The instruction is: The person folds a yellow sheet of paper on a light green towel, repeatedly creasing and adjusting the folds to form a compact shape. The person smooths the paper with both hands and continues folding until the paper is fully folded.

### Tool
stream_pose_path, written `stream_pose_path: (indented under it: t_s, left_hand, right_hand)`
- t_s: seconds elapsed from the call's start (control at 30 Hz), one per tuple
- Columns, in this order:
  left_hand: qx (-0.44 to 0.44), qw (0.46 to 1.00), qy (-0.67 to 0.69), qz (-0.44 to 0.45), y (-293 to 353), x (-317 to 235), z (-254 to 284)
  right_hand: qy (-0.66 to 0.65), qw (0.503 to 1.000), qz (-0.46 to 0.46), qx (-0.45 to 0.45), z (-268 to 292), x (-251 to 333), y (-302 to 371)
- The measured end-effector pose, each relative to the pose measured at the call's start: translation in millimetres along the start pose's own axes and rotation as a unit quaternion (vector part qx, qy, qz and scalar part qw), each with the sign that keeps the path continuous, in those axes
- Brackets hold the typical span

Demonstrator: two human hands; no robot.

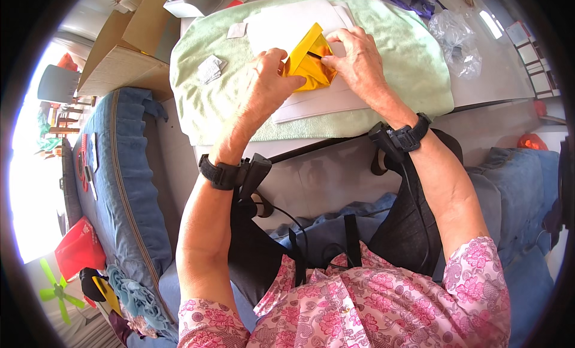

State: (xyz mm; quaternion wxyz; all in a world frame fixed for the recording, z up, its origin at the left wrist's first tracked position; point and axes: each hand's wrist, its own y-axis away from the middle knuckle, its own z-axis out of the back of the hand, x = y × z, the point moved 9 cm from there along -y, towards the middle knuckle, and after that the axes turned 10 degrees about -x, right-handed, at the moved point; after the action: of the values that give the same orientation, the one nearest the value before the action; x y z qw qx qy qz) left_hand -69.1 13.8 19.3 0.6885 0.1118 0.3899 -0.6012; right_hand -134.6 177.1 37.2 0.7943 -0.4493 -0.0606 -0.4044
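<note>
A shiny golden-yellow pouch (310, 71) with a folded-over flap is held up between my two hands. A dark slit shows below the flap. My left hand (263, 78) grips the pouch's left edge, its thumb lying across the lower corner. At the right edge, my right hand (361, 62) pinches the pouch near the slit with thumb and fingers. Underneath lie white paper sheets (266, 26) on a pale green towel (197, 117). Stacked small white papers (211, 68) and a single white square (237, 30) rest on the towel to the left.
An open cardboard box (129, 61) stands left of the towel, with a white box (193, 3) behind it. Clear plastic bags (456, 44) and purple material (412, 0) lie at the far right. A blue sofa (135, 180) is on my left.
</note>
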Motion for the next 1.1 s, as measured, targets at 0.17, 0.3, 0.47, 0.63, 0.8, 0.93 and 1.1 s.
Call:
stream_pose_path:
  t_s: [0.17,0.3,0.47,0.63,0.8,0.93,1.1]
  left_hand:
    - [-0.013,0.998,-0.039,-0.039,1.3,-2.2,3.5]
    - [-0.038,0.996,-0.047,-0.059,0.0,4.6,5.8]
    - [-0.069,0.994,-0.057,-0.067,0.0,1.3,9.6]
    - [-0.088,0.995,-0.025,-0.037,-5.1,24.5,10.7]
    - [-0.051,0.998,0.025,0.033,-7.2,31.6,13.7]
    - [-0.027,0.994,0.074,0.073,-7.2,36.6,15.8]
    - [-0.017,0.992,0.068,0.109,-10.6,43.9,20.0]
  right_hand:
    - [-0.106,0.991,0.033,0.075,-14.9,11.6,0.2]
    - [-0.091,0.989,0.07,0.095,-17.8,22.5,4.3]
    - [-0.047,0.98,0.171,0.095,-15.6,35.1,8.7]
    - [-0.094,0.983,0.123,0.1,-18.6,38.8,13.1]
    - [-0.107,0.98,0.076,0.147,-24.0,33.9,16.9]
    - [-0.093,0.978,0.081,0.167,-27.3,34.9,19.9]
    - [-0.099,0.976,0.098,0.166,-23.3,41.9,22.2]
